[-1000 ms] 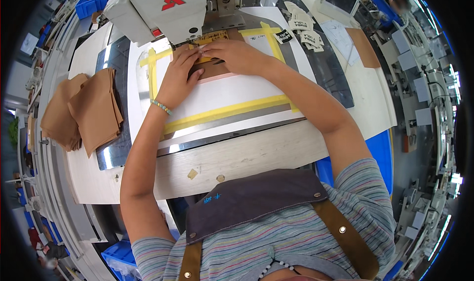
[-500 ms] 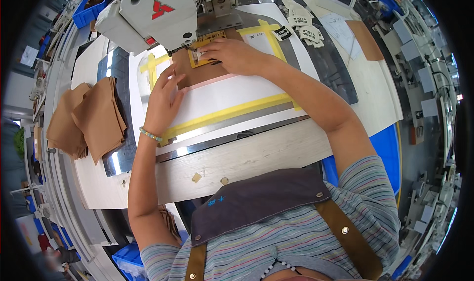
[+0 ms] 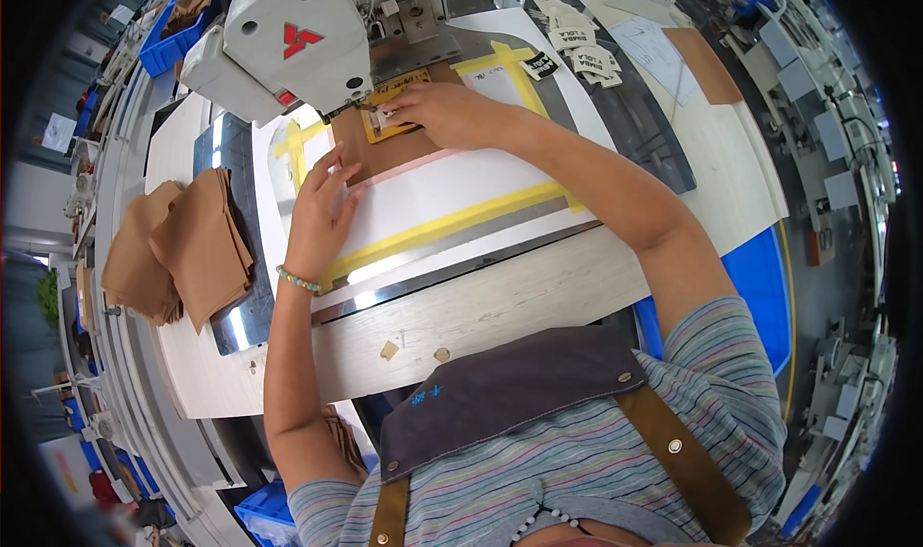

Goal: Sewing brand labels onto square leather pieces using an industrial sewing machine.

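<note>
A brown flat piece (image 3: 392, 151), looking like leather or card, lies on a white sheet held down with yellow tape (image 3: 452, 222), under the head of a white sewing machine (image 3: 288, 42). On the brown piece sits a small yellow frame (image 3: 389, 134). My right hand (image 3: 452, 114) reaches over this frame from the right, fingers bent together at a small whitish piece (image 3: 378, 117) inside it; their tips are partly hidden. My left hand (image 3: 322, 215), fingers apart and holding nothing, rests at the brown piece's left edge.
Two stacks of brown pieces (image 3: 200, 249) lie at the left of the table. White labels (image 3: 577, 42) are piled at the back right, with a black label (image 3: 540, 64) beside them. Farther right are a paper drawing (image 3: 654, 57) and a brown sheet (image 3: 705, 66). A blue bin (image 3: 760, 287) stands below.
The whole view has shifted slightly. Both hands keep nearly the same places on the work, the right one still at the yellow frame.
</note>
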`<state>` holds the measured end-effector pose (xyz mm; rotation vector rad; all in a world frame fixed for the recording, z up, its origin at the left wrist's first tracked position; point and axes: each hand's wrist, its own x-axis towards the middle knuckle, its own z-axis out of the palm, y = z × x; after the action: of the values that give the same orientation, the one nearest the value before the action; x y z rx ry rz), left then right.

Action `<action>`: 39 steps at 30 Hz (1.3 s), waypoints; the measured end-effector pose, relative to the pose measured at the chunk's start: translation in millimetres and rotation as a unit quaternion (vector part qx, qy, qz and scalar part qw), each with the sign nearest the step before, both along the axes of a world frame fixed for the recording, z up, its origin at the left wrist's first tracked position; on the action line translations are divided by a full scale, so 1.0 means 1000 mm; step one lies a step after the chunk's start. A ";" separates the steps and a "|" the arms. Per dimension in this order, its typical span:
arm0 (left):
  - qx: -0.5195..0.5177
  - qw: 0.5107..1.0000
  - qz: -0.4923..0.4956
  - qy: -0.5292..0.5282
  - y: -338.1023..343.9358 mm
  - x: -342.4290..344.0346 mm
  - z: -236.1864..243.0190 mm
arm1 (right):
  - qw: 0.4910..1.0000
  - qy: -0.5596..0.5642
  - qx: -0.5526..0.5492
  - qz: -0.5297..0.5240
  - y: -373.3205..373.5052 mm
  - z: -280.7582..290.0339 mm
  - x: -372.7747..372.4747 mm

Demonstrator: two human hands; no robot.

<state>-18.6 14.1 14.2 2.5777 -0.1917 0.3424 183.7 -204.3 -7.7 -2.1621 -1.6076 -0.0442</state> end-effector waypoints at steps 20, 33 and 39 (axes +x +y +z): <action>0.032 0.999 -0.007 -0.026 0.010 0.007 0.001 | 0.991 -0.003 0.065 -0.120 -0.046 0.043 -0.013; 0.178 0.981 -0.026 -0.067 -0.007 0.061 -0.019 | 0.951 0.034 0.236 -0.198 -0.098 0.008 0.018; 0.216 0.973 -0.040 -0.073 -0.005 0.058 -0.018 | 0.955 0.007 0.244 -0.169 -0.097 0.005 0.017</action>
<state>38.9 8.9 -4.3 2.9618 -0.4668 0.5080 200.7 -301.6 -2.5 -1.9982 -1.0548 -0.4792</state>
